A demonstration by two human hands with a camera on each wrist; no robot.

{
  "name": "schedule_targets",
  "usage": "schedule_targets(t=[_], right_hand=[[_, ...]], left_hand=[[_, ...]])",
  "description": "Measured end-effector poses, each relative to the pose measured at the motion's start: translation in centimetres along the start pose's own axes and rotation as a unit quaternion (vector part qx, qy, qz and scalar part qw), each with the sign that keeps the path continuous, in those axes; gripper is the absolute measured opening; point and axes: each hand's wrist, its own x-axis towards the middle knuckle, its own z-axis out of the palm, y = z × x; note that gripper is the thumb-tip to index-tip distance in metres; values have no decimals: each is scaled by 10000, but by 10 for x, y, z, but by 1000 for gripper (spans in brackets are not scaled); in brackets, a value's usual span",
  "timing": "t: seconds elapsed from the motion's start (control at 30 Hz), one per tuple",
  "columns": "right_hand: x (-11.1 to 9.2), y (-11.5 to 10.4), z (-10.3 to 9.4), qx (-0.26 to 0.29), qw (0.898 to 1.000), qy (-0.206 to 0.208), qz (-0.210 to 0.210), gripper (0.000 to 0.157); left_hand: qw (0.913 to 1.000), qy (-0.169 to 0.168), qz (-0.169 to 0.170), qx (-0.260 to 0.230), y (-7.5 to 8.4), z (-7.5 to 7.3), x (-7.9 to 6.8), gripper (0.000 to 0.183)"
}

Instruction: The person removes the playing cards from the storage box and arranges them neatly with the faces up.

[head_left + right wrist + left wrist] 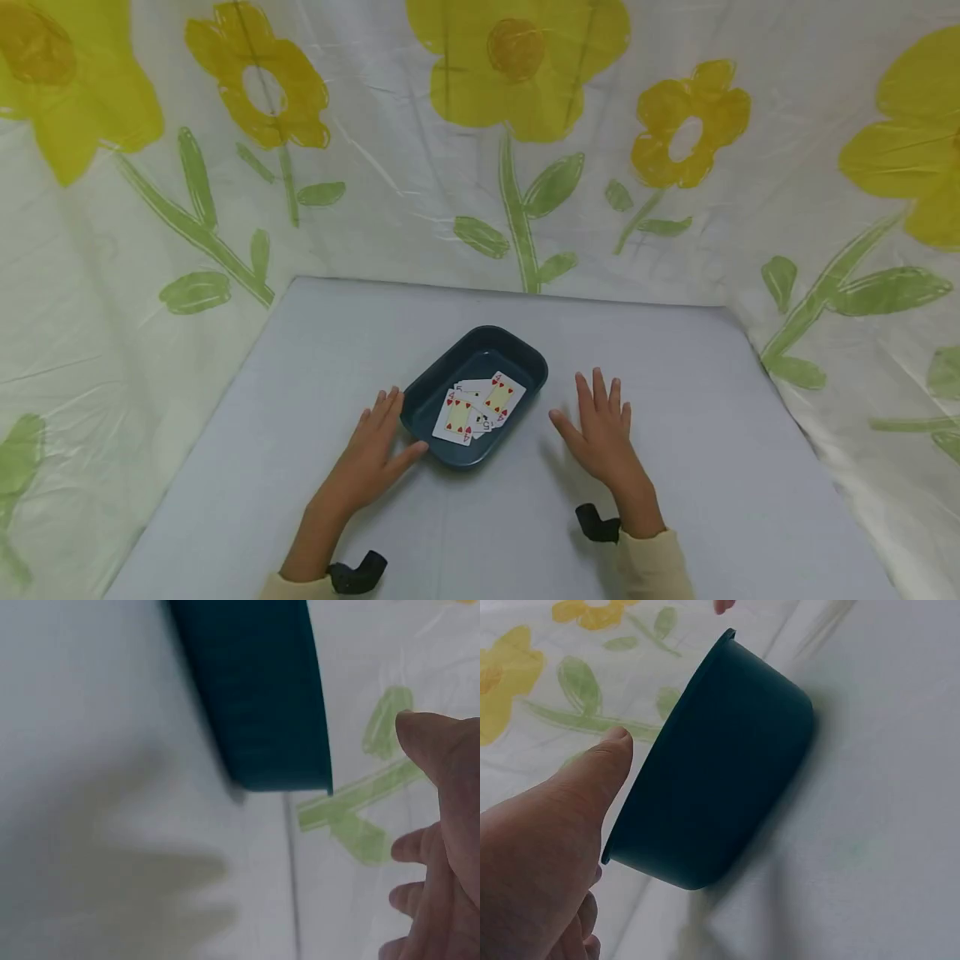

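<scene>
A dark teal rectangular tray (515,343) with raised walls stands at an angle on the table. Several playing cards (480,406) lie overlapped in it, fours of hearts and a five among them. My left hand (367,454) is at the tray's left end, fingers straight, with fingertips and thumb right at the rim. In the left wrist view its thumb (604,769) lies beside the tray's outer wall (712,765). My right hand (600,437) hovers to the right, apart from the tray, fingers spread and holding nothing; its shadow falls on the table.
The white tabletop (337,333) reaches back to a hanging sheet (390,208) printed with yellow flowers, which also drapes along both sides. Each wrist carries a black camera mount, the left one (358,573) and the right one (597,523).
</scene>
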Motion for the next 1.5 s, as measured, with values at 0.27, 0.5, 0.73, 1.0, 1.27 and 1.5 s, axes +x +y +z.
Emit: schedule_targets(t=[0.27, 0.5, 0.73, 1.0, 1.27, 1.5], right_hand=[[22, -31, 4, 359, 9990, 76, -255, 83], [35, -57, 14, 566, 9983, -25, -108, 83], [48, -80, 22, 665, 9974, -238, -154, 81], [67, -99, 31, 259, 9936, -1075, -210, 77], [83, -120, 32, -746, 9868, -1322, -564, 59], [91, -129, 44, -1296, 9740, -1742, -650, 47]], left_hand=[[9998, -76, -154, -81, 2, 6, 0, 98], [9997, 53, -248, -30, 8, 6, -1, 104], [9995, 309, -57, -34, 15, 8, 5, 103], [9998, 28, -209, -70, 19, 13, 9, 110], [9994, -25, -146, -304, 18, 12, 11, 111], [9996, -96, -139, -220, 22, 13, 11, 112]])
